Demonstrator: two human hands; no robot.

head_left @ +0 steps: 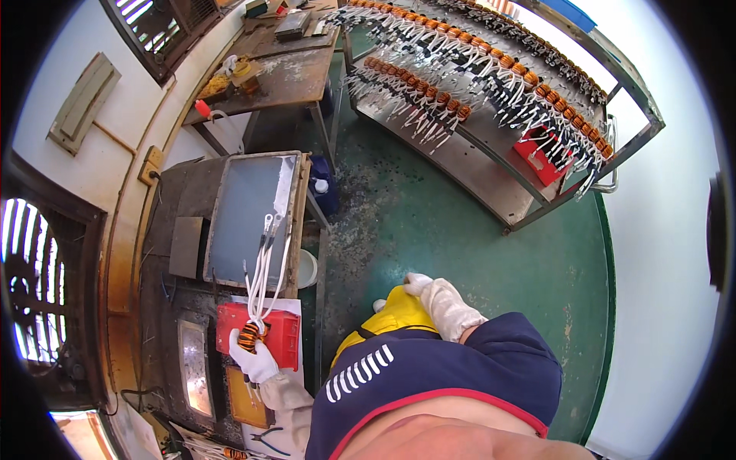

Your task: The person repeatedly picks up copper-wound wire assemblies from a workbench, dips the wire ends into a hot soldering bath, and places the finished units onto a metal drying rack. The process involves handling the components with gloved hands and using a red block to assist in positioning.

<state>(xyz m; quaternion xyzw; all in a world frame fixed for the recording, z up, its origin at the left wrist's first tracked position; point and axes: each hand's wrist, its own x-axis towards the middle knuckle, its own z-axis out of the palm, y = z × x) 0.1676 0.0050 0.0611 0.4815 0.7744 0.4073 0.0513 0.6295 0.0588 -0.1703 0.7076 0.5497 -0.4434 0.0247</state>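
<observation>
My left hand (253, 362), in a white glove, is closed around a copper-wire coil (251, 336) with dark bands. From the coil, long white-sleeved leads (263, 276) stretch away from me, some ending in ring terminals (268, 223). The coil is above a red plastic box (284, 337) on the bench, and the leads lie over the front of a shallow grey-topped tray (249, 207). Also gloved in white, my right hand (418, 284) is against the yellow apron (399, 313) in front of my body; its fingers are mostly hidden.
A metal-framed cart (491, 172) with rows of similar coils (529, 77) stands at the far right, a red bin (543, 157) on its lower shelf. Beside the tray are a dark block (188, 247), a metal-rimmed pan (195, 368) and an amber tray (247, 399). Pliers (268, 441) lie near me.
</observation>
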